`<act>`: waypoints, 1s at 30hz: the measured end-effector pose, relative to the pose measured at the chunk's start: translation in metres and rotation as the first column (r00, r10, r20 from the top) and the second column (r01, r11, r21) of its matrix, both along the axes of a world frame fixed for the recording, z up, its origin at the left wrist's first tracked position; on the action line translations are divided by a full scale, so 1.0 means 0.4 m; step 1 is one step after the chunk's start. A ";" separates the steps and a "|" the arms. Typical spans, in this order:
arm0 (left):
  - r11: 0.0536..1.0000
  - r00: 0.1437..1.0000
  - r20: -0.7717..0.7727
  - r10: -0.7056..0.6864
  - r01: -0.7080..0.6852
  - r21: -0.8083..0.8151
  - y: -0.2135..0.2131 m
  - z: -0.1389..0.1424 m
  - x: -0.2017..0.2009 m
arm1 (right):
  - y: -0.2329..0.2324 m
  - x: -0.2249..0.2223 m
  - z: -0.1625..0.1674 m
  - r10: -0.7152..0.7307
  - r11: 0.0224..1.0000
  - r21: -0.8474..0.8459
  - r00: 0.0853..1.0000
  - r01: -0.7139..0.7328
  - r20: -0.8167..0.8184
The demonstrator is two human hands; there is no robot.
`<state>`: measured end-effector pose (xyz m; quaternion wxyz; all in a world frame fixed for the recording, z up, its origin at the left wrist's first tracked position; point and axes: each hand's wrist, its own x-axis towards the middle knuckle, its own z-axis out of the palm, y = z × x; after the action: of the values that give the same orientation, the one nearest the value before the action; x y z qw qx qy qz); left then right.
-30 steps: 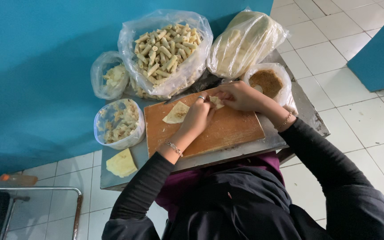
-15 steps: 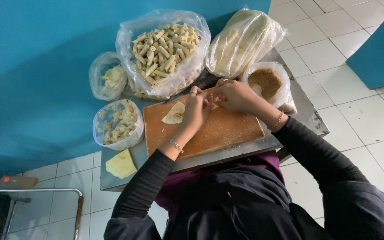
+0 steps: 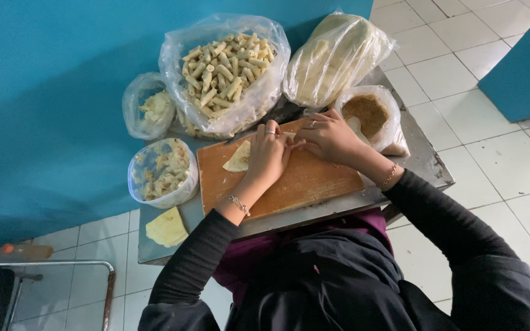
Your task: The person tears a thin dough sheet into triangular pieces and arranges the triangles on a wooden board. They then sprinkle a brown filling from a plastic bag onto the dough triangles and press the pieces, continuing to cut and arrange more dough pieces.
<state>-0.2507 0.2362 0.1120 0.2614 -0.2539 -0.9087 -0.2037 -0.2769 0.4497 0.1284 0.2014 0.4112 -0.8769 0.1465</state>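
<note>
A thin yellow wrapper (image 3: 238,158) is being held flat on the wooden board (image 3: 289,184) by the left hand (image 3: 269,153), fingers curled down on it. Its far end is being pinched and rolled by the right hand (image 3: 329,136) (fingertips closed). If it is being pulled too hard, the soft sheet could be torn and the brown filling (image 3: 366,113) spilled.

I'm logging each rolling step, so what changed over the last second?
The left hand slid right along the wooden board to meet the right hand; both now press together on the pale wrapper. Bags and bowls stayed put.
</note>
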 end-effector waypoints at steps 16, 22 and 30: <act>0.982 0.985 -0.098 0.141 -0.152 -0.110 0.018 0.002 0.005 | -0.033 -0.026 -0.008 -0.111 0.992 0.052 0.985 0.119 -0.130; 0.991 0.988 -0.089 0.126 -0.129 -0.030 0.014 -0.018 -0.012 | -0.019 -0.031 -0.011 -0.047 0.998 0.022 0.992 0.050 -0.117; 0.962 0.964 0.103 0.243 -0.254 0.103 0.015 -0.003 -0.020 | -0.035 -0.041 -0.015 -0.079 0.994 0.063 0.991 0.086 -0.107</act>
<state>-0.2587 0.2424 0.1106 0.2582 -0.1129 -0.9309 -0.2324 -0.2933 0.4358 0.1226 0.2388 0.3881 -0.8859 0.0866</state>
